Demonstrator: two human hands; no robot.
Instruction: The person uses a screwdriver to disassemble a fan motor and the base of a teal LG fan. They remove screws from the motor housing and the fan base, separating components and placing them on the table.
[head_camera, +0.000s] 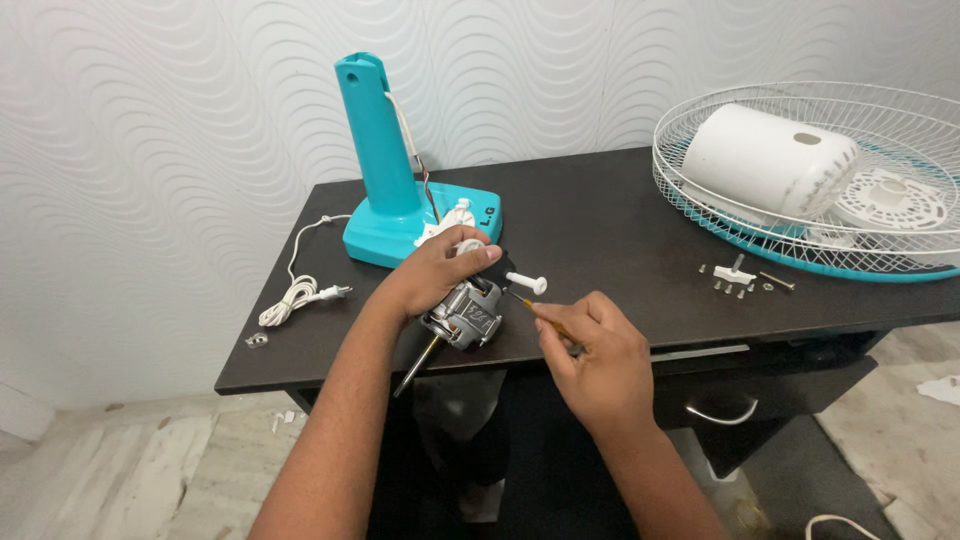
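I see the left hand (430, 272) curled over the top of a small metal fan motor (465, 316), gripping it at the near edge of the dark table (600, 215); the motor's shaft (417, 366) juts down past that edge into open air. My right hand (590, 355) is closed, pinching a thin screwdriver (535, 310) whose tip points at the motor's right side; this hand hovers just off the table's near edge. A white knob with a stem (527, 282) lies just right of the motor. Far left stands the teal fan base (395, 180), a white cord (300, 285) coiled near the left edge. Far right, the wire grille (800, 235) overhangs the right side, holding a white housing (765, 160); small screws (740, 280) lie near it. Between knob and screws the tabletop is bare, giving room to move.
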